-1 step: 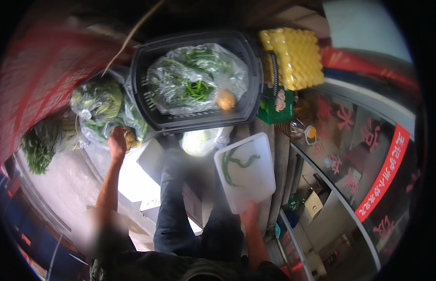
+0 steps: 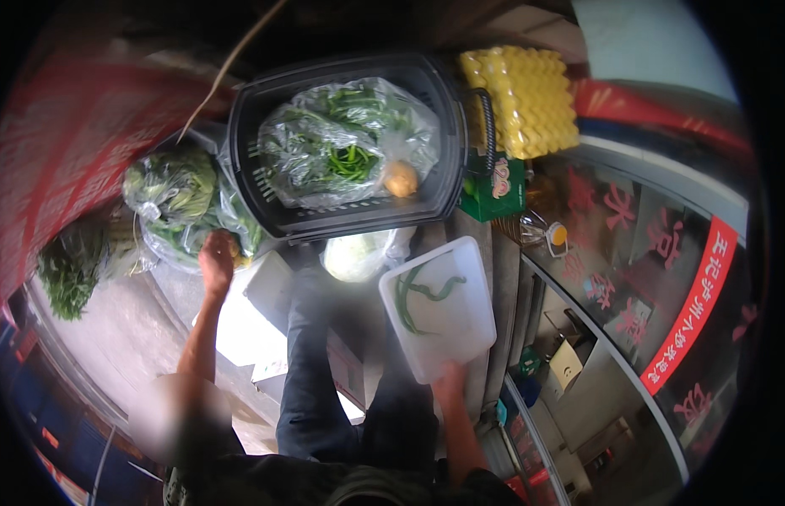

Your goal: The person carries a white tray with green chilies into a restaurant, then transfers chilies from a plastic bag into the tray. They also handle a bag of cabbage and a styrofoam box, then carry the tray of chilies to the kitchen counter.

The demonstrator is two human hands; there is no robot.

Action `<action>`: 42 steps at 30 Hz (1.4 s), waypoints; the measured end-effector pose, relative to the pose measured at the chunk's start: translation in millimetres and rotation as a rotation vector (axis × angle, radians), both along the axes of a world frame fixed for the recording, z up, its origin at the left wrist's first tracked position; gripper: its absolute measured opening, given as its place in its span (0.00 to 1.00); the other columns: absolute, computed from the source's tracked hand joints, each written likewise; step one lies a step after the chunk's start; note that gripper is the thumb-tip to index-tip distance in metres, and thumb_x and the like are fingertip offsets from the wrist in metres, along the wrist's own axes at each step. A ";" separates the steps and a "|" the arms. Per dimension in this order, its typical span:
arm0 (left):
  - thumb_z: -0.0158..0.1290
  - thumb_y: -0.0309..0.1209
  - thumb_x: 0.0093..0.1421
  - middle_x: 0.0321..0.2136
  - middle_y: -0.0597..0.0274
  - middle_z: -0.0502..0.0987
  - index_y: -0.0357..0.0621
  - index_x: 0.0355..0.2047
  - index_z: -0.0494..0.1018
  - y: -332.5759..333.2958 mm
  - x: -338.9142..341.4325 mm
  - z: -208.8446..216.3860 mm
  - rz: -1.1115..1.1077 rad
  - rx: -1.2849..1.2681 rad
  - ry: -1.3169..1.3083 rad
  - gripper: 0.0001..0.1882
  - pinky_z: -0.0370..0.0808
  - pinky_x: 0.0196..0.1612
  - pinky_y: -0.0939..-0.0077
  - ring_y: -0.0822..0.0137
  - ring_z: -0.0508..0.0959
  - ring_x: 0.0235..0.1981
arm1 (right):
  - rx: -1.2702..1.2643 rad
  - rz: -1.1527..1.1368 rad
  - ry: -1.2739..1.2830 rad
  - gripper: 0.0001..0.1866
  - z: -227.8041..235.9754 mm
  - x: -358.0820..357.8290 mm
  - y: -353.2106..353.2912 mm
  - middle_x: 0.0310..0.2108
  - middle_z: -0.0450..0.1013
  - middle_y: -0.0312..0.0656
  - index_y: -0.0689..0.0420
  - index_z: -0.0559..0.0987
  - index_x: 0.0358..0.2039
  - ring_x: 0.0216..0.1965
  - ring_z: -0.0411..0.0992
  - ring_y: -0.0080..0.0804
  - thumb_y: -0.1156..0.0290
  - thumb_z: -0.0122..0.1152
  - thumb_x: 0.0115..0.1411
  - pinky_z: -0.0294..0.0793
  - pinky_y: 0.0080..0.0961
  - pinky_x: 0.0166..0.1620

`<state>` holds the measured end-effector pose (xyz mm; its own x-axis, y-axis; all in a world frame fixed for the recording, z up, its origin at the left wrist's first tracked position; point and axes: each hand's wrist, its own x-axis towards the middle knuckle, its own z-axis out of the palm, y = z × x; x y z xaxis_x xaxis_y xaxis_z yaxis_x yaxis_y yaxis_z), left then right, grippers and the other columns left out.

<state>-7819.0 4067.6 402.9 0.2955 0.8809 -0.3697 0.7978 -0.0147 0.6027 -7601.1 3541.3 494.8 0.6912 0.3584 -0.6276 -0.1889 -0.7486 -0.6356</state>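
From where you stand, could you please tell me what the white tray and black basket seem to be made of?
The white tray looks like smooth plastic, judging by its rounded corners. The black basket is probably hard plastic, slightly glossy, with slotted walls.

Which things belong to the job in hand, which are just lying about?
Seemingly in use:
white tray, in the right hand
long green vegetables, inside it
bagged greens, by the left hand

Probably just lying about:
yellow stack
green box
leafy bunch
black basket, role unclear

The tray [image 2: 460,325] looks smooth plastic, the basket [image 2: 371,225] plastic, the bag [image 2: 304,181] glossy, crinkled film.
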 end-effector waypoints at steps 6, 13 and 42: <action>0.51 0.19 0.51 0.30 0.53 0.74 0.41 0.33 0.71 -52.6 167.1 20.1 -0.492 0.195 -0.266 0.09 0.73 0.34 0.62 0.49 0.75 0.32 | 0.210 -0.891 0.357 0.26 -10.6 16.8 25.5 0.38 0.70 0.42 0.65 0.70 0.41 0.41 0.71 0.38 0.83 0.48 0.36 0.72 0.32 0.45; 0.47 0.29 0.55 0.53 0.43 0.65 0.44 0.47 0.68 -42.6 282.4 -130.7 -0.909 0.388 0.282 0.17 0.64 0.56 0.55 0.47 0.65 0.55 | 0.211 -1.062 0.405 0.27 -23.5 29.3 60.3 0.39 0.69 0.42 0.65 0.70 0.43 0.42 0.70 0.37 0.81 0.50 0.35 0.70 0.32 0.47; 0.53 0.28 0.48 0.36 0.54 0.75 0.43 0.33 0.77 -12.0 278.9 -124.8 -1.383 0.519 0.609 0.10 0.65 0.47 0.57 0.58 0.73 0.42 | 0.154 -0.964 0.393 0.23 -33.3 31.8 102.6 0.35 0.70 0.40 0.66 0.72 0.37 0.39 0.70 0.33 0.83 0.49 0.34 0.69 0.28 0.45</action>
